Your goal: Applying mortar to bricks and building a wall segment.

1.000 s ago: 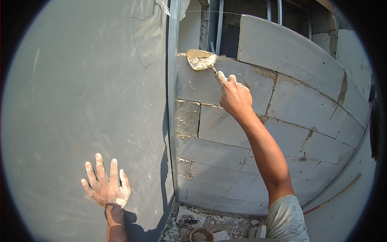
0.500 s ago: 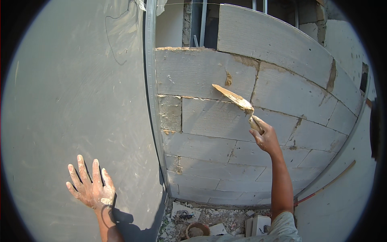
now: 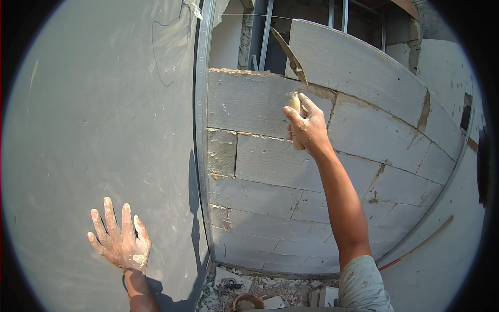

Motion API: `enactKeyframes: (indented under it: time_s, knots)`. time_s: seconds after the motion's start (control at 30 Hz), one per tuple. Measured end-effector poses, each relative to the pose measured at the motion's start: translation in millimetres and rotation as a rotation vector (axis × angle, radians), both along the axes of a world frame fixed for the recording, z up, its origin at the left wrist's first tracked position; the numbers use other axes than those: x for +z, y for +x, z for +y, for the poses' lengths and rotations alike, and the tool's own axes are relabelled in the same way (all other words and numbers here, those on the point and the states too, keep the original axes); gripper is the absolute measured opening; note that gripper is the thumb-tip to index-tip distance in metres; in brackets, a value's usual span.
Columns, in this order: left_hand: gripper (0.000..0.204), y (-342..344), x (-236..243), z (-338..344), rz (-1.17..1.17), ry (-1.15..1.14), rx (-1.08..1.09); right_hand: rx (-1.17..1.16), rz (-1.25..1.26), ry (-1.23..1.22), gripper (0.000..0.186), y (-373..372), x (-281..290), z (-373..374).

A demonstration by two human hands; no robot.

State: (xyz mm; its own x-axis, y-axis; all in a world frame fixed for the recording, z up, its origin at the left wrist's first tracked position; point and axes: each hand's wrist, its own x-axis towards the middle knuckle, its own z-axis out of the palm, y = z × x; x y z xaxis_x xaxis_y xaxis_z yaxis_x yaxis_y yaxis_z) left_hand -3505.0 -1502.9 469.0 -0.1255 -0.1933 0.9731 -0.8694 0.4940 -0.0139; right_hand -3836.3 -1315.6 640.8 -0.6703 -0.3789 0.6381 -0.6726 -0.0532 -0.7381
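Note:
In my right hand (image 3: 310,126) is a trowel (image 3: 291,54), gripped by its pale handle. Its narrow blade points up and to the left, edge toward me, beside the left end of the top block (image 3: 353,60). Behind the hand stands a wall of large grey-white blocks (image 3: 260,99) with mortar in the joints. A gap sits above the lower block, left of the top one. My left hand (image 3: 122,242) is open, fingers spread, against the smooth grey panel (image 3: 104,130); mortar dust coats the fingers and wrist.
A metal profile (image 3: 201,104) runs upright between panel and blocks. A thin string (image 3: 249,15) crosses at the top course's height. Rubble (image 3: 265,283), a round bucket (image 3: 248,301) and block pieces lie at the wall's foot. A long stick (image 3: 416,244) leans on the right wall.
My right hand has risen and moved left, turning the trowel from lying across the blocks to pointing upward. The mortar smear on the block below the gap is gone. My left hand stays put.

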Motion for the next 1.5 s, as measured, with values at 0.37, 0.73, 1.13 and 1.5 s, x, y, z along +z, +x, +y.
enactKeyframes:
  time_s: [0.37,0.73,1.13,1.5]
  knots:
    - [0.026,2,-1,-4,0.002,-0.023,-0.067,0.245,-0.163,-0.541,0.037,42,10,-63]
    - [0.024,-1,-1,-3,-0.006,-0.049,-0.025,-1.054,1.103,0.755,0.033,-54,145,24]
    - [0.023,1,-2,-6,0.01,-0.012,-0.013,-1.231,1.412,0.868,0.027,24,152,87]
    - [0.021,-5,-3,-5,0.058,-0.086,-0.04,0.038,-0.169,0.228,0.031,-15,111,15]
